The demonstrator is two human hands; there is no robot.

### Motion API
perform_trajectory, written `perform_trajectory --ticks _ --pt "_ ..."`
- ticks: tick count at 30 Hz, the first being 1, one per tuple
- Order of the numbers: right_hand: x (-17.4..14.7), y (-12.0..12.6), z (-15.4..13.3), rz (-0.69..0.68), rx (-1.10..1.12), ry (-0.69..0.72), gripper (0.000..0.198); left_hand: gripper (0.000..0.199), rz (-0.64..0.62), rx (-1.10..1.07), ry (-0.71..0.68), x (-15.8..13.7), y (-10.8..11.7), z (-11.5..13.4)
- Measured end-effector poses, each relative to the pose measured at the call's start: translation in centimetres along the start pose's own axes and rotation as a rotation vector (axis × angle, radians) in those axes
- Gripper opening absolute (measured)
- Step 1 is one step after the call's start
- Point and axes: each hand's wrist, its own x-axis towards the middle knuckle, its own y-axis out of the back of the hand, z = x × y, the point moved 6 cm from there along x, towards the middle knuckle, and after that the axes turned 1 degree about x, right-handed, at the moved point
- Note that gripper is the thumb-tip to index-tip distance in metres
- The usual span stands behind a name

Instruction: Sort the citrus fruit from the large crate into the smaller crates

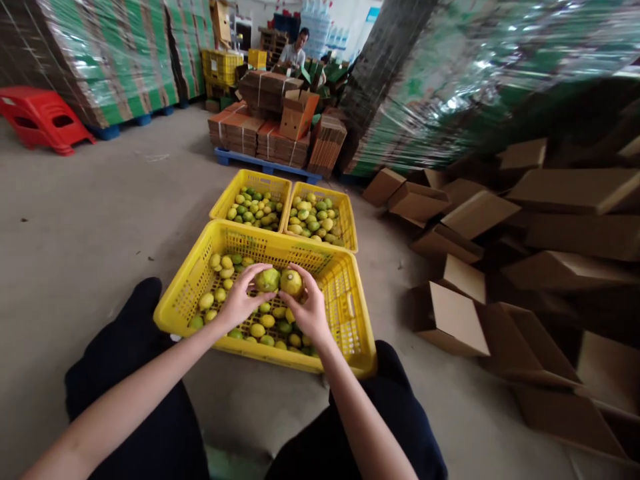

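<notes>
Two tall stacks of green-and-brown cardboard wrapped in clear plastic film (115,60) (480,73) are the biggest things around me. Next in size is the heap of open brown cardboard boxes (457,320) on the floor to my right. Directly before me, between my knees, sits a large yellow slotted plastic crate (333,263), with two smaller yellow plastic crates (227,198) (349,220) of fruit just beyond it.

Over the large crate my left hand (240,297) and right hand (311,308) each grip one fruit, thumb below and fingers curved over the top. The left one holds a rounded yellow-green citrus fruit (268,280), the right a rounded yellow citrus fruit (291,284), side by side; whether they touch I can't tell.

I'd judge both light and firm, the rind giving slightly, a bit slick if damp and liable to bruise under hard pressure. Best taken around the widest part, with fingertips spread. Smaller yellow and green citrus fruits (257,330) lie loose in the crate below.
</notes>
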Motion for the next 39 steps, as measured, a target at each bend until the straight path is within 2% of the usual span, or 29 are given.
perform_trajectory --ticks 3,6,8,14,19,21,23,26,28,29,31,33,36,39 --pt "-0.2 -0.4 -1.9 -0.152 -0.154 0.132 0.048 0.048 -0.060 0.182 -0.100 -0.5 -0.3 0.8" --pt "-0.1 0.2 -2.4 -0.180 -0.218 0.179 0.048 0.051 -0.117 0.428 -0.205 -0.9 -0.7 1.8" --pt "0.1 0.5 -2.2 -0.164 -0.239 0.195 0.048 0.051 -0.126 0.506 -0.248 -1.1 -0.8 2.3" --pt "0.1 0.3 -1.9 -0.124 -0.320 0.192 0.045 0.052 -0.037 0.261 -0.220 -1.2 -0.4 2.6" --pt "-0.2 -0.1 -1.3 -0.155 -0.280 0.127 0.051 0.046 -0.016 0.377 -0.262 -0.7 0.0 3.1" --pt "-0.1 0.3 -0.6 -0.109 -0.171 0.046 0.051 0.042 -0.054 0.392 -0.200 -0.2 0.2 3.0" --pt "-0.1 0.6 0.1 -0.060 -0.021 -0.050 0.042 0.033 -0.098 0.346 -0.075 0.2 0.4 2.2" --pt "-0.7 -0.2 1.8 -0.045 0.145 -0.212 0.031 0.022 -0.078 0.182 0.145 0.0 0.2 -0.6" --pt "-1.5 -1.1 3.5 0.016 0.182 -0.278 0.031 0.012 0.067 0.023 0.273 -0.5 0.1 -3.5" --pt "-1.9 -1.6 4.5 0.086 0.186 -0.296 0.031 0.006 0.196 -0.066 0.330 -0.9 0.2 -5.1" --pt "-2.6 -1.9 6.9 0.312 0.187 -0.320 0.034 0.017 0.520 -0.248 0.445 -1.8 0.9 -8.3" --pt "-3.0 -2.1 9.5 0.497 0.196 -0.410 0.036 0.025 0.616 -0.289 0.514 -1.6 0.9 -10.5" --pt "-2.2 -2.1 12.3 0.546 0.215 -0.556 0.034 0.020 0.577 -0.313 0.548 -0.3 0.4 -11.5" --pt "-1.1 -0.7 12.6 0.578 0.213 -0.542 0.035 0.016 0.498 -0.348 0.566 0.2 -1.0 -11.2"
